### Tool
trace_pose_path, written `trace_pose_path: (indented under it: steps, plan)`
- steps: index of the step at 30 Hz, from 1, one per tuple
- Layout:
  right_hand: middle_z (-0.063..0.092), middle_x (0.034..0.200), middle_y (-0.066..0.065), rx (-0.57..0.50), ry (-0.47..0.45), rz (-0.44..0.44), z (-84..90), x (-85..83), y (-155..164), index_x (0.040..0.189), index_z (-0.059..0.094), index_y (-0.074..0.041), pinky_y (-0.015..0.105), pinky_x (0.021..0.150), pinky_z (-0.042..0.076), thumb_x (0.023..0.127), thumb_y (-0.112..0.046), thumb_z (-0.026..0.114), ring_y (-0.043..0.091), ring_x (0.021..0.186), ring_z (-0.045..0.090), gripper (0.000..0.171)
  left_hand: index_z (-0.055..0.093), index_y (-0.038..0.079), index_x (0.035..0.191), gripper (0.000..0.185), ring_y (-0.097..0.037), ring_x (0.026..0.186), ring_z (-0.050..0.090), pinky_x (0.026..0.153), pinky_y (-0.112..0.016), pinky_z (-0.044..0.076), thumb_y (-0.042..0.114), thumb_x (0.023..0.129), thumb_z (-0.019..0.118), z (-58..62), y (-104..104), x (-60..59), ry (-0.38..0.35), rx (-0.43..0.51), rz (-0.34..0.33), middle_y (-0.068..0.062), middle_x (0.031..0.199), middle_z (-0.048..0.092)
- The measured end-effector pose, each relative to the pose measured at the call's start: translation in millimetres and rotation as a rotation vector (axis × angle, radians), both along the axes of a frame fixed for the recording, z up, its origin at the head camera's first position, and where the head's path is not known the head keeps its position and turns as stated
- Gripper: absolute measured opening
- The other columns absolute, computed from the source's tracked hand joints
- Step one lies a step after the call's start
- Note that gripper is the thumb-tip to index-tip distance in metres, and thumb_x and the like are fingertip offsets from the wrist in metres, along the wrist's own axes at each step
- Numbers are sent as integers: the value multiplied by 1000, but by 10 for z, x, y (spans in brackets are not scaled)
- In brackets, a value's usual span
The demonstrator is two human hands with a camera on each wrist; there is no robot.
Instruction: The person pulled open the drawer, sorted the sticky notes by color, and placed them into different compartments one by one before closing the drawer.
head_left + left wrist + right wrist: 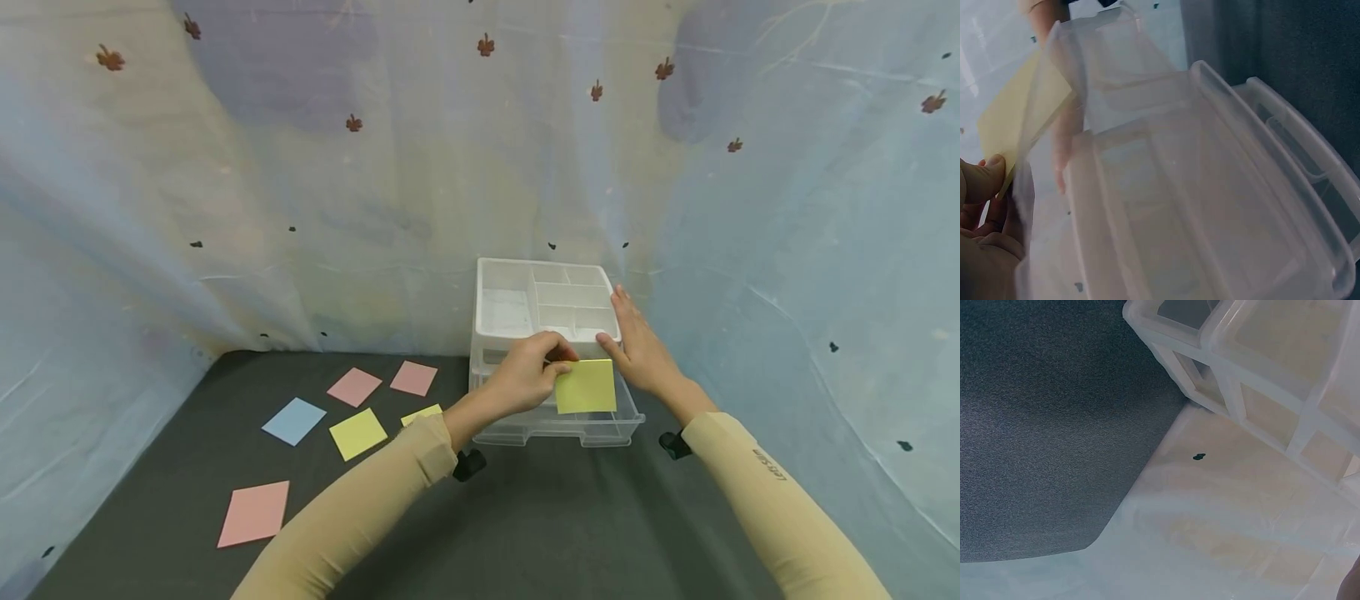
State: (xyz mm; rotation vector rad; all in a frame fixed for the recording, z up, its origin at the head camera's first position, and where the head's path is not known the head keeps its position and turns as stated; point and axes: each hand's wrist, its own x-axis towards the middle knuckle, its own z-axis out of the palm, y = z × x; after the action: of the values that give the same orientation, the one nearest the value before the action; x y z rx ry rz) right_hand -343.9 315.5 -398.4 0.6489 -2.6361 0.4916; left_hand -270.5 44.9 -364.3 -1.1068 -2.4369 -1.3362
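Pinching a yellow note [588,392], left hand [525,375] is above the clear drawer [551,427]; right hand [643,354], fingers straight, rests against the organizer [573,295]. Only right-wrist view shows the slotted side wall [1233,394]; only head view, loose notes [358,433] on counter [540,525], left.

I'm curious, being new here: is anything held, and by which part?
The left hand pinches a yellow paper square by its upper-left corner, as the head view shows. The right hand touches the white drawer unit.
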Motion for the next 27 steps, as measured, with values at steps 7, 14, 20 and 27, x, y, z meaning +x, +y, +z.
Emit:
trace_pose_path:
  steps: [7,14,20,27]
  plan:
    - [2,175,13,-3,13,14,-7,-15,-1,166,8,0,66,121,20,111,-54,38,42,158,10,82,69,6,108,8,-12,92,65,79,-18,53,3,101,66,-45,169,-79,-29,-80,6,-5,106,69]
    - [2,175,13,-5,13,13,-17,-12,8,166,9,0,67,121,20,111,-53,38,41,159,9,82,70,6,108,10,-8,88,63,76,-17,52,1,100,67,-100,283,-119,-72,-157,-9,-4,103,70]
    - [3,175,12,-12,22,13,-17,-17,1,166,10,0,67,121,20,110,-51,40,43,158,12,81,71,6,108,10,-7,86,62,74,-17,52,1,100,68,-162,354,-147,-96,-194,-20,-3,101,71]
    - [2,175,11,-8,21,9,-20,-20,8,166,10,-2,67,121,20,110,-52,40,42,158,11,81,71,6,108,10,-6,85,62,74,-17,52,2,100,68,-215,440,-181,-124,-208,-23,-3,101,71]
